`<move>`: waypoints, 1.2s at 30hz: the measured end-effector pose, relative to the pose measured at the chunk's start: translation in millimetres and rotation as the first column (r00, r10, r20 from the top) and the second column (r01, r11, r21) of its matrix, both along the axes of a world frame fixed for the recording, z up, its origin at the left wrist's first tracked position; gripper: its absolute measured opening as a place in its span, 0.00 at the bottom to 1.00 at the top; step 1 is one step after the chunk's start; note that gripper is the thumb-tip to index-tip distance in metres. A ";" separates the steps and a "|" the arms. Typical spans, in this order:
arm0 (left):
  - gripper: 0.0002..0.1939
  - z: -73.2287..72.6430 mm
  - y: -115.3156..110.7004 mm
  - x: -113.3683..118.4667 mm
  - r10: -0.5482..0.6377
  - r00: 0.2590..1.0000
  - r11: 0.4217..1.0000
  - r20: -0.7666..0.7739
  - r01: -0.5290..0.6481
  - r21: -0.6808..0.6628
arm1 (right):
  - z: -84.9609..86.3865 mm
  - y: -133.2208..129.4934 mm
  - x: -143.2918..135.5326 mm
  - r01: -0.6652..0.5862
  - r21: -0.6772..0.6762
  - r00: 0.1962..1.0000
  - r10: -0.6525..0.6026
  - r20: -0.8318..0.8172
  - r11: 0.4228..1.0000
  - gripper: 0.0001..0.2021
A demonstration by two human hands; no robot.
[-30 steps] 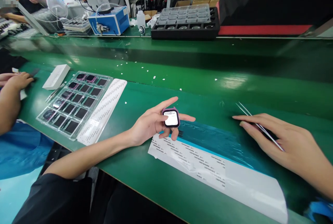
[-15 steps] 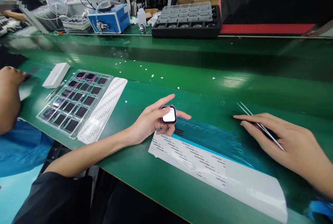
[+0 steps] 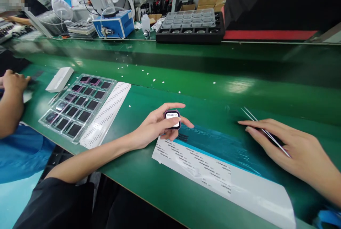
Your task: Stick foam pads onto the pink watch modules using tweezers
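Note:
My left hand (image 3: 156, 124) holds a small smartwatch (image 3: 170, 114) with a purple-pink case and a lit white screen; the thumb lies across the screen's lower part. Over on the right, my right hand (image 3: 290, 143) has tweezers (image 3: 271, 137) between thumb and fingers, their thin tips pointing up and left, away from anything. Between and below the hands lies a blue film strip (image 3: 221, 142) with a few small black pieces at its left end. Along its near side runs a white printed backing sheet (image 3: 191, 159).
Left of my hand stands a clear tray (image 3: 77, 106) of watches and dark squares, with a white printed strip (image 3: 106, 115) beside it. A white box (image 3: 60, 79) sits behind. A co-worker's arm (image 3: 13, 94) is at far left. A black tray (image 3: 190, 35) rests on the back ledge.
My left thumb has moved down across the watch's screen, and the index finger has shifted slightly right. The text on the screen looks different. My right hand with the tweezers has barely moved.

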State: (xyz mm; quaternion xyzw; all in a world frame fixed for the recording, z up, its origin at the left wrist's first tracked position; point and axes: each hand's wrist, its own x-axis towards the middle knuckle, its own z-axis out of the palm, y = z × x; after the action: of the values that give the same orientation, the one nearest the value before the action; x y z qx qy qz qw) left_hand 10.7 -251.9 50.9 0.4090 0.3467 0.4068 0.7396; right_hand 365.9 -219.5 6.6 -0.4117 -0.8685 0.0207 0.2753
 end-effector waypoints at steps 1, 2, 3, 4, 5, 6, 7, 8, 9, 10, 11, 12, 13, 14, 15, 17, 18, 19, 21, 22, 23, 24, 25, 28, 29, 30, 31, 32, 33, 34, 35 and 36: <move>0.21 -0.2 -0.6 0.1 0.001 1.000 1.000 -0.019 -0.001 0.012 | -0.7 -0.2 0.0 0.004 -0.001 1.000 -0.004 -0.003 1.000 0.14; 0.21 -0.8 -0.9 0.1 -0.004 1.000 1.000 -0.018 0.004 0.014 | -1.2 -0.3 -0.1 0.009 0.000 1.000 -0.009 -0.006 1.000 0.15; 0.23 -1.8 -0.9 -0.1 -0.010 1.000 1.000 -0.001 0.010 0.009 | -1.5 -0.4 -0.2 0.010 0.001 1.000 -0.010 -0.009 1.000 0.15; 0.24 -3.0 -0.6 -0.4 -0.012 1.000 1.000 0.023 0.012 0.000 | -1.5 -0.5 -0.2 0.009 0.001 1.000 -0.009 -0.010 1.000 0.14; 0.26 -4.2 0.0 -0.7 -0.011 0.999 1.000 0.048 0.011 -0.007 | -1.1 -0.5 -0.3 0.007 0.001 1.000 -0.007 -0.012 1.000 0.14; 0.28 -5.2 0.6 -1.2 -0.008 0.998 1.000 0.069 0.009 -0.011 | -0.6 -0.5 -0.4 0.003 -0.002 1.000 -0.003 -0.009 1.000 0.14; 0.30 -5.8 1.2 -1.6 -0.006 0.997 1.000 0.081 0.006 -0.010 | 0.1 -0.6 -0.5 -0.004 0.000 1.000 0.004 -0.007 1.000 0.14; 0.30 -6.0 1.7 -1.9 -0.003 0.996 1.000 0.085 0.003 -0.007 | 0.8 -0.6 -0.7 -0.009 0.004 1.000 0.009 -0.004 1.000 0.14; 0.30 -5.8 1.9 -2.0 -0.004 0.996 1.000 0.084 0.004 -0.005 | 1.3 -0.6 -1.1 -0.012 0.007 1.000 0.012 0.001 1.000 0.14; 0.30 -5.3 1.9 -2.0 -0.005 0.997 1.000 0.079 0.006 -0.004 | 1.8 -0.7 -1.5 -0.012 0.010 1.000 0.012 0.002 1.000 0.14; 0.30 -4.6 1.8 -1.8 -0.006 0.997 1.000 0.072 0.007 -0.004 | 2.0 -0.7 -2.1 -0.010 0.012 1.000 0.010 0.001 1.000 0.14; 0.29 -3.7 1.5 -1.5 -0.006 0.998 1.000 0.065 0.006 -0.003 | 2.2 -0.6 -2.6 -0.006 0.012 1.000 0.006 -0.001 1.000 0.14; 0.28 -2.8 1.3 -1.2 -0.006 0.998 1.000 0.059 0.006 -0.003 | 2.3 -0.6 -3.2 -0.004 0.008 1.000 0.004 -0.001 1.000 0.14; 0.25 -1.9 1.2 -0.8 -0.006 0.999 1.000 0.054 0.006 -0.003 | 2.4 -0.5 -3.6 -0.003 0.003 1.000 0.003 0.003 1.000 0.14; 0.23 -1.0 1.2 -0.4 -0.006 0.999 1.000 0.049 0.006 -0.004 | 2.6 -0.4 -3.9 -0.005 0.002 1.000 0.005 0.007 1.000 0.14; 0.17 0.8 1.2 0.2 0.008 0.999 1.000 0.033 -0.008 -0.007 | 3.3 -0.4 -3.7 -0.010 0.012 1.000 0.010 0.011 1.000 0.14; 0.15 1.7 1.2 0.4 0.020 1.000 1.000 0.016 -0.020 -0.006 | 3.6 -0.5 -3.4 -0.011 0.015 1.000 0.011 0.012 1.000 0.14; 0.13 2.4 1.0 0.6 0.032 0.999 0.999 -0.009 -0.032 0.000 | 4.0 -0.7 -2.9 -0.009 0.014 1.000 0.009 0.009 1.000 0.14; 0.11 3.2 0.3 1.0 0.056 0.996 0.998 -0.068 -0.055 0.027 | 4.3 -1.4 -1.9 -0.004 -0.015 1.000 0.004 -0.002 1.000 0.14; 0.12 3.3 -0.3 1.3 0.069 0.992 0.997 -0.102 -0.064 0.049 | 4.2 -1.6 -1.6 0.004 -0.035 1.000 -0.004 -0.012 0.999 0.14; 0.13 3.1 -0.9 1.6 0.085 0.987 0.994 -0.135 -0.075 0.075 | 3.9 -1.9 -1.3 0.016 -0.052 1.000 -0.018 -0.023 0.999 0.15; 0.13 2.8 -1.6 2.0 0.108 0.980 0.990 -0.167 -0.092 0.105 | 3.5 -2.0 -1.2 0.031 -0.067 0.999 -0.033 -0.031 0.997 0.16; 0.14 2.4 -2.2 2.4 0.137 0.970 0.985 -0.199 -0.112 0.134 | 3.2 -2.1 -1.2 0.045 -0.088 0.998 -0.048 -0.030 0.995 0.17; 0.15 0.8 -3.5 3.3 0.221 0.944 0.967 -0.245 -0.178 0.184 | 3.0 -1.9 -1.1 0.069 -0.128 0.997 -0.071 -0.009 0.989 0.18; 0.16 0.3 -3.6 3.3 0.236 0.941 0.964 -0.242 -0.195 0.183 | 3.0 -1.9 -0.9 0.068 -0.129 0.998 -0.069 -0.005 0.989 0.18; 0.17 0.0 -3.6 3.3 0.244 0.941 0.963 -0.234 -0.205 0.177 | 2.9 -1.8 -0.6 0.066 -0.122 0.998 -0.067 -0.007 0.990 0.18; 0.18 -0.1 -3.6 3.2 0.245 0.944 0.963 -0.222 -0.211 0.168 | 2.5 -1.8 0.0 0.063 -0.110 0.998 -0.065 -0.011 0.992 0.17; 0.18 0.0 -3.4 3.0 0.244 0.947 0.964 -0.211 -0.213 0.159 | 1.9 -1.7 0.6 0.057 -0.101 0.998 -0.058 -0.012 0.993 0.17; 0.19 0.4 -3.2 2.9 0.243 0.948 0.965 -0.205 -0.215 0.151 | 0.9 -1.6 1.2 0.050 -0.097 0.999 -0.051 -0.010 0.994 0.17; 0.19 1.0 -3.0 2.9 0.244 0.948 0.965 -0.204 -0.218 0.144 | -0.2 -1.5 1.8 0.045 -0.087 0.999 -0.046 -0.011 0.995 0.16; 0.18 1.7 -2.9 3.0 0.244 0.946 0.966 -0.211 -0.217 0.142 | -1.4 -1.5 2.3 0.041 -0.077 0.999 -0.042 -0.010 0.996 0.16; 0.18 2.6 -2.8 3.2 0.245 0.943 0.965 -0.227 -0.216 0.146 | -2.4 -1.5 2.5 0.041 -0.064 0.999 -0.041 -0.010 0.997 0.17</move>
State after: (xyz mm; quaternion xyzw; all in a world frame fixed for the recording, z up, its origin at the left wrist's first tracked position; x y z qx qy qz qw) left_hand 13.9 -254.7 53.5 0.4556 0.4552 0.4575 0.6131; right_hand 368.4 -221.0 4.2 -0.4380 -0.8571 0.0454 0.2673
